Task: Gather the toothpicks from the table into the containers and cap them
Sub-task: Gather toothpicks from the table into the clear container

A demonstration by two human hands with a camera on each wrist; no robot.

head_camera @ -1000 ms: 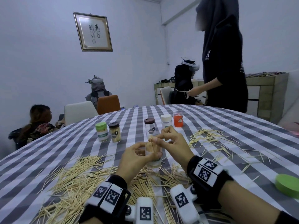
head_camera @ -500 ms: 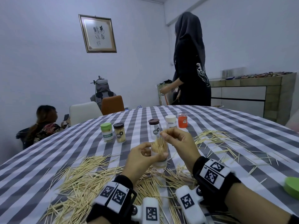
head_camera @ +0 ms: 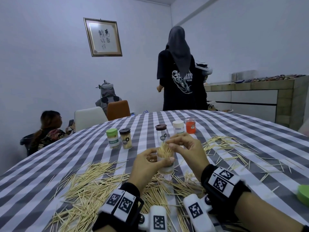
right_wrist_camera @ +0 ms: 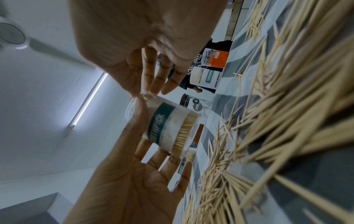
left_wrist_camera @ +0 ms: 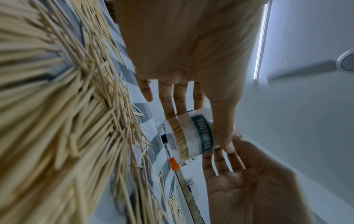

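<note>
My left hand (head_camera: 157, 158) grips a clear toothpick container (head_camera: 164, 163) with a teal label, held just above the table; my thumb is on its near side. It is uncapped and toothpicks (head_camera: 164, 149) stick up from its mouth. My right hand (head_camera: 172, 144) hovers over them, fingertips touching the tips and gripping nothing. The left wrist view shows the container (left_wrist_camera: 191, 136) between my left hand (left_wrist_camera: 182, 98) and right hand (left_wrist_camera: 226, 163). In the right wrist view the container (right_wrist_camera: 168, 125) lies under my right hand (right_wrist_camera: 151, 87).
Loose toothpicks lie in a big pile (head_camera: 93, 185) near left and a thinner scatter (head_camera: 222, 143) at right. Several capped containers (head_camera: 125, 138) stand in a row behind. A green lid (head_camera: 303, 195) lies at the right edge. A person (head_camera: 178, 81) stands beyond the table.
The bundle under my right fingers has sunk into the container, which my left hand keeps gripping. The standing person has walked from the right to the back.
</note>
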